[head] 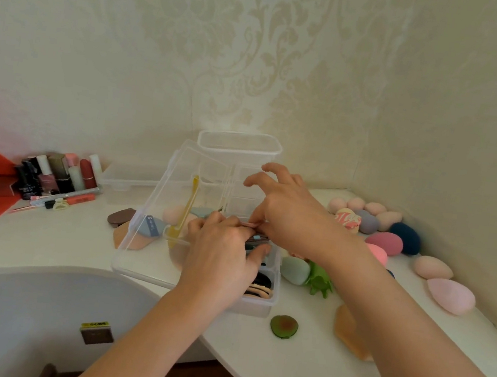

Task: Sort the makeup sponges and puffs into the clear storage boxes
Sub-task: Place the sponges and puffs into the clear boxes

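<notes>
**On the white table (pixel 46 242), the sorting is only partway through**

At the table's left back edge stand cosmetics bottles (pixel 60 177), no part of the job. Just right of them a brown puff (pixel 120 217) and a peach puff (pixel 124 237) lie loose beside the raised lid of the open clear box (pixel 270 302), still unsorted.

Inside that box a row of flat puffs (pixel 260 283) stands on edge, so that share looks done. The left hand (pixel 223 254) reaches into the box, fingers bent over the row and thumb against its side, holding it together. The right hand (pixel 284 214), just behind, pinches a thin pink puff (pixel 250 225) at the top of the row between thumb and one finger. Its other fingers are lifted and spread. The puff is probably being slotted in.

A second clear box (pixel 240 143) at the back edge appears to hold nothing.

Right of the open box, a green sponge (pixel 295 269), an avocado puff (pixel 284 326) and an orange puff (pixel 348 332) wait on the table. Along the right edge the egg sponges (pixel 387 243) lie unsorted. I judge well under half is done.
</notes>
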Available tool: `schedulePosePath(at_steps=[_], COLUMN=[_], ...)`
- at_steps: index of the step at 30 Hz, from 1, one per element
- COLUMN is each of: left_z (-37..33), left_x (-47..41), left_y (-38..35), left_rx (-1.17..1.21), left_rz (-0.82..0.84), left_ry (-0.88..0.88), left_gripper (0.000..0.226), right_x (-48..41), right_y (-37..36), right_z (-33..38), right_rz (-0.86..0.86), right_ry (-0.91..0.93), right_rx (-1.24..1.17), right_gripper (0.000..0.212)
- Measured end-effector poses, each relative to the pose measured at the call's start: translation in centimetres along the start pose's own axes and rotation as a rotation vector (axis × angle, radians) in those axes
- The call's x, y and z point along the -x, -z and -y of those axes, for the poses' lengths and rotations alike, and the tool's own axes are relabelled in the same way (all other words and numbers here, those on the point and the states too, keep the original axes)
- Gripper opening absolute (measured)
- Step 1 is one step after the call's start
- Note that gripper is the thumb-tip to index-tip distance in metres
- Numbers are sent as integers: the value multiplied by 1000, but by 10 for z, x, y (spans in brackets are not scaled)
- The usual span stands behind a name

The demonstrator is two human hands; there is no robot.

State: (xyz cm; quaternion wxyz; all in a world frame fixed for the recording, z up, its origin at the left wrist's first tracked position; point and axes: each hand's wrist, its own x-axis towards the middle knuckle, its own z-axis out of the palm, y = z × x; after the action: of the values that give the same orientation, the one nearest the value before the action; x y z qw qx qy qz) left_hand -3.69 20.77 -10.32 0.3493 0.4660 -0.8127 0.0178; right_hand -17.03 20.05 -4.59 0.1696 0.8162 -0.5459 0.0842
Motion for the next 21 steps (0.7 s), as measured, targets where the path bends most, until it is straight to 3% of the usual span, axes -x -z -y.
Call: schedulePosePath(at_steps=[10, 16, 21], left_z=[4, 5, -2], left_x=[2, 3, 2], left_y=[-3, -2, 3], left_rx=[-29, -29, -93], left_rz=[-18, -40, 89], left_ry=[-62, -61, 48], left_gripper=[20, 15, 34], right_x=[-23, -18, -15], right_y=[5, -10, -8], right_z=[6, 3, 1], right_rz=[247, 98, 195], right_ry=[-48, 76, 53], right_rx=[22, 73, -4], right_gripper=[21, 22, 22])
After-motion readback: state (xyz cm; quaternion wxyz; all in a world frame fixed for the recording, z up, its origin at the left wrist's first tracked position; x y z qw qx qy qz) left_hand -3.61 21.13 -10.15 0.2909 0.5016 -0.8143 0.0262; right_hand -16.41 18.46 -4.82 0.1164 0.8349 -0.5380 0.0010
